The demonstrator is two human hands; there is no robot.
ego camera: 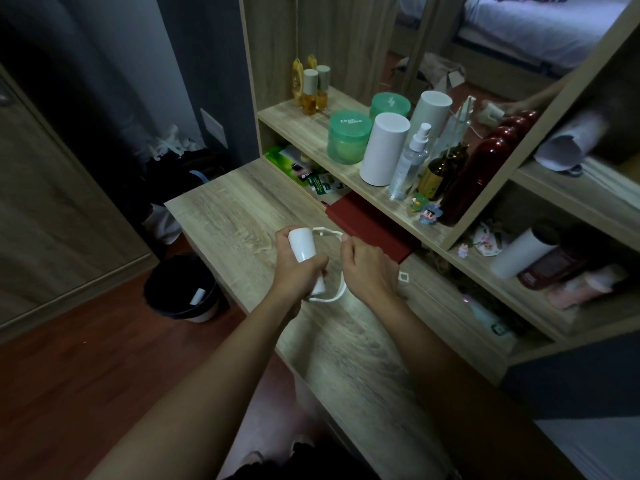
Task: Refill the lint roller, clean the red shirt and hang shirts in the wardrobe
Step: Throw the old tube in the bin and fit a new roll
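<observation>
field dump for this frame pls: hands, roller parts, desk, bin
left hand: grips white roll above the desk
right hand: pinches roller frame at its upper end
roll on frame: cannot tell if seated
bin: on floor left of desk, white tube inside
red notebook: on desk, partly under the shelf

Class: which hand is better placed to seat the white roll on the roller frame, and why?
Probably the left: the left hand grips the white roll, while the right hand pinches the thin roller frame and can steady it.
</observation>
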